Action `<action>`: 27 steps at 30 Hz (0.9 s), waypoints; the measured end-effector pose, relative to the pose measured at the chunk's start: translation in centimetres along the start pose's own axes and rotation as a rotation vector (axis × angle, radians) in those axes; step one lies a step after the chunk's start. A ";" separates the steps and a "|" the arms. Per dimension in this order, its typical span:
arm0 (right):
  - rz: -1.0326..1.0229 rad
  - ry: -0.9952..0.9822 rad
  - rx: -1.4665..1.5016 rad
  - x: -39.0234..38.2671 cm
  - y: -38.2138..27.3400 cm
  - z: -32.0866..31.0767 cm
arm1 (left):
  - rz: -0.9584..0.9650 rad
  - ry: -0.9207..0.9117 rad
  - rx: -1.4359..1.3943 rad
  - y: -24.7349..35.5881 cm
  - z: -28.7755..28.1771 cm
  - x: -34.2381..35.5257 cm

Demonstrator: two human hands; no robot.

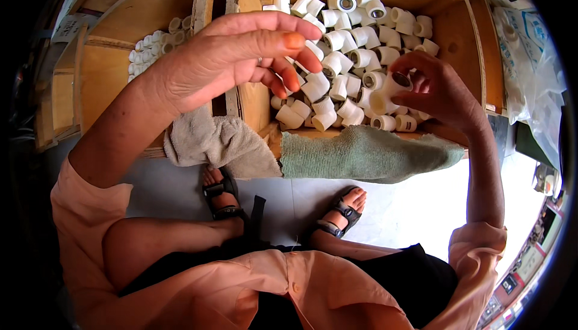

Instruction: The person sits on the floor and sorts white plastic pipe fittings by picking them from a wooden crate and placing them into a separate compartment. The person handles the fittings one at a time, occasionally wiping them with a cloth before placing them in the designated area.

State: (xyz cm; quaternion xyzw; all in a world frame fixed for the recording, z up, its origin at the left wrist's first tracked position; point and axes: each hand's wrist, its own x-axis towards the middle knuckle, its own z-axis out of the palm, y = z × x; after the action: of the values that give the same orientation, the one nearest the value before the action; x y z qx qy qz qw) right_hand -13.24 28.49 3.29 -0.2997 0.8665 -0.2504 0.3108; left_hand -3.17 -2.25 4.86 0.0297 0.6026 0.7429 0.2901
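- Keep a light pinch on the outer wall of the white pipe fitting, away from its dark opening.
- Lift clear of the pile of fittings to avoid snagging neighbours.
- Held between thumb and fingers of the right hand, over the right part of the wooden box.
- Nothing visible in the loosely curled left hand, well apart, left of the held fitting.

The right hand pinches a white fitting.
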 end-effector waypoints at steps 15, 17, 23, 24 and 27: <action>0.080 0.167 -0.543 -0.7 7.6 2.8 | 0.166 0.264 0.175 1.1 -9.1 -4.5; 0.144 0.207 -0.471 -1.6 6.3 2.2 | 0.183 0.300 0.205 0.2 -11.8 -5.5; 0.058 0.292 -0.358 0.0 5.8 3.4 | 0.008 0.566 0.283 -1.8 -16.8 -8.8; 0.083 0.281 -0.351 -0.1 5.6 3.2 | -0.027 0.597 0.261 -2.6 -17.3 -9.1; 0.084 0.285 -0.358 0.0 6.8 3.2 | -0.154 0.617 0.403 -4.6 -18.6 -9.8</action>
State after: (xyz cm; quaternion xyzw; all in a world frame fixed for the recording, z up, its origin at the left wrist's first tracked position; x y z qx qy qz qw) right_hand -13.50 32.44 -3.04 -0.2755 0.9439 -0.1195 0.1375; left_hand -0.57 -22.66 -1.36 -0.1844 0.7962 0.5595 0.1383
